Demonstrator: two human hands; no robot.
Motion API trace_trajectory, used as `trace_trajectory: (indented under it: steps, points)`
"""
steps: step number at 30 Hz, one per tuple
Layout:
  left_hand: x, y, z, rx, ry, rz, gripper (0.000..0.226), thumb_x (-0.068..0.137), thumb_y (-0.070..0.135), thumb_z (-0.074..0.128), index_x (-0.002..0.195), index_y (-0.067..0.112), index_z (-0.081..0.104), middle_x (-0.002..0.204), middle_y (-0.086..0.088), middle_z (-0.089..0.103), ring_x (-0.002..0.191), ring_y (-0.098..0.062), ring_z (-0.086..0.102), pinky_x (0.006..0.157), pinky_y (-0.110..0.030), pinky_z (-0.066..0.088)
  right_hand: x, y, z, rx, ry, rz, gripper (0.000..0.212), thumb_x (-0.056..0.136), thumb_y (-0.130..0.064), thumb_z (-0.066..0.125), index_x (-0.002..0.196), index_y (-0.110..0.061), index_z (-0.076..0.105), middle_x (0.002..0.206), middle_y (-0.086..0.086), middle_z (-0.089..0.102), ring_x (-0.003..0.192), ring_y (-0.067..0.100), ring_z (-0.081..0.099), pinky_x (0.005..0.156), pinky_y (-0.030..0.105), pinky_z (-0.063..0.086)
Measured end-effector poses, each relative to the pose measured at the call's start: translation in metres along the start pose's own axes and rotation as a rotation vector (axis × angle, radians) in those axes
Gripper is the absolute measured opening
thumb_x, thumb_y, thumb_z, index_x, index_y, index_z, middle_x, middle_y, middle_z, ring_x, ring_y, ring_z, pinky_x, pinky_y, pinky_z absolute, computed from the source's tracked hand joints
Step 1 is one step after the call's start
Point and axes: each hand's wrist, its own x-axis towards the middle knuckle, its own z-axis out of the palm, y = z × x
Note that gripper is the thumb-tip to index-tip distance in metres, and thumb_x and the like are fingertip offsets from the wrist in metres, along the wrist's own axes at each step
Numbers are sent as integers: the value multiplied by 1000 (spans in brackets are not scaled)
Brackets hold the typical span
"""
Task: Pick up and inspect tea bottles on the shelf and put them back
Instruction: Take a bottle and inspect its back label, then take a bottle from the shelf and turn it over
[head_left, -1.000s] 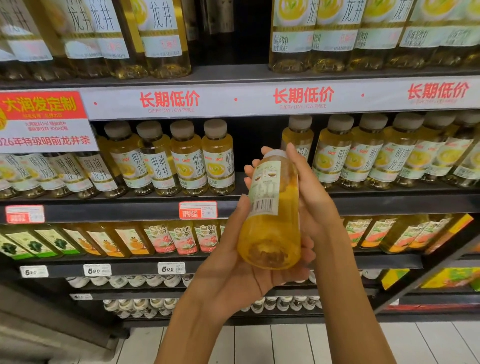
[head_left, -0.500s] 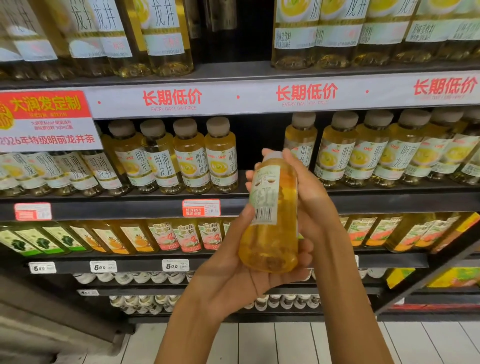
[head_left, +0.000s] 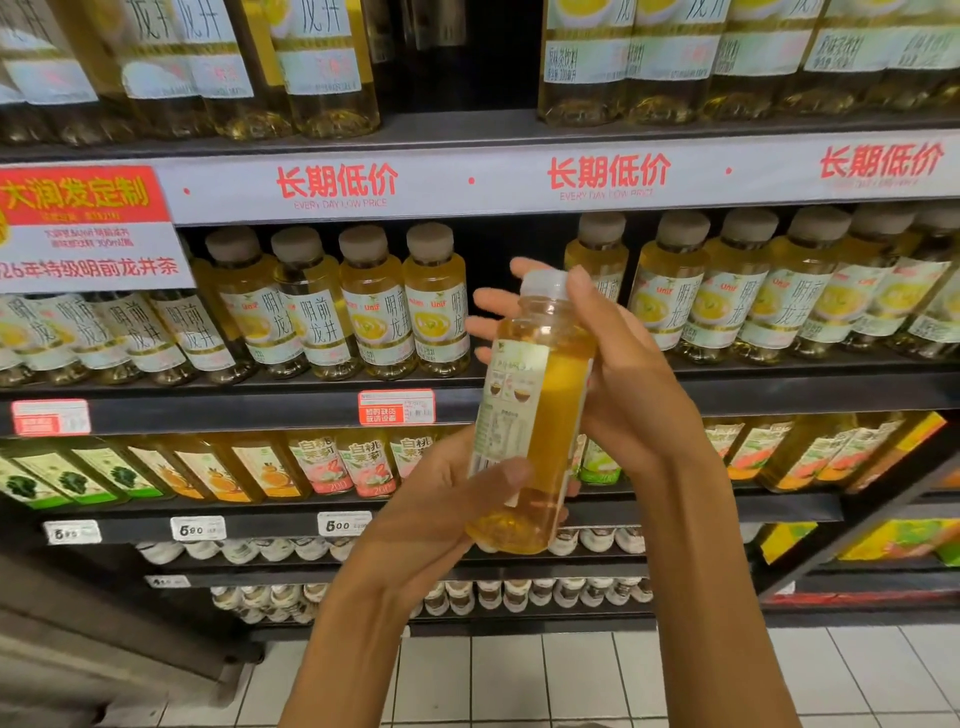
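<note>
You hold one tea bottle (head_left: 535, 415) in front of the shelves, at centre frame, clear of the shelf boards. It stands nearly upright, tilted slightly with its white cap (head_left: 545, 283) toward the upper right. The label's printed back panel faces you; amber liquid shows through the bare right strip.

Your left hand (head_left: 441, 509) comes up from the lower centre, palm toward the bottle. It cups the bottle's lower part from the left, thumb (head_left: 506, 475) laid across the front of the label near its bottom edge. The other left fingers are hidden behind the bottle, only tips showing at its lower right.

Your right hand (head_left: 623, 395) enters from the lower right, forearm rising steeply. Its palm lies against the bottle's right side. The thumb runs up to the cap, and the fingers (head_left: 491, 301) wrap behind the neck, with tips showing left of the bottle. Both hands are closed round the bottle.

Behind it, the middle shelf (head_left: 260, 405) carries a row of matching yellow tea bottles (head_left: 374, 312) with grey caps, with a gap in that row directly behind the held bottle's neck. A red price tag (head_left: 397, 406) sits on the shelf edge left of the bottle. A white banner strip (head_left: 519, 176) with red characters runs across the upper frame.
</note>
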Motion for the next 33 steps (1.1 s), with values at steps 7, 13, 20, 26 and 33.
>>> trace_trajectory:
  steps: [7,13,20,26,33]
  points:
    - [10,-2,4,446,152,0,61,64,25,86,115,30,52,106,10,71,97,1,66,75,-12,51,-8,-8,6,-230,18,-179,30,88,-25,57,118,-18,59,100,0,74,100,15,68,79,24,54]
    - [19,-8,13,482,387,244,55,67,-8,80,107,21,54,95,8,68,84,2,67,67,-10,50,-11,-16,10,-261,-128,-195,51,75,-25,75,123,-21,56,112,1,70,103,14,66,79,24,52]
    - [22,-2,5,524,360,348,58,65,-14,78,106,20,54,88,15,70,82,5,65,65,-9,50,-14,-22,9,-364,-303,-231,55,72,-46,73,116,-15,61,116,-2,64,112,22,60,88,30,51]
    - [24,3,4,550,329,392,63,66,-12,78,115,16,52,100,7,65,91,5,64,70,-10,50,-12,-21,1,-393,-358,-300,47,71,-40,78,111,-18,65,113,5,64,111,33,59,90,38,50]
    - [14,8,2,452,135,214,62,61,10,86,114,25,57,103,7,72,95,-10,69,75,-18,53,-8,-17,7,-300,-105,-259,60,71,-65,66,108,-18,59,97,-5,71,101,22,65,84,33,55]
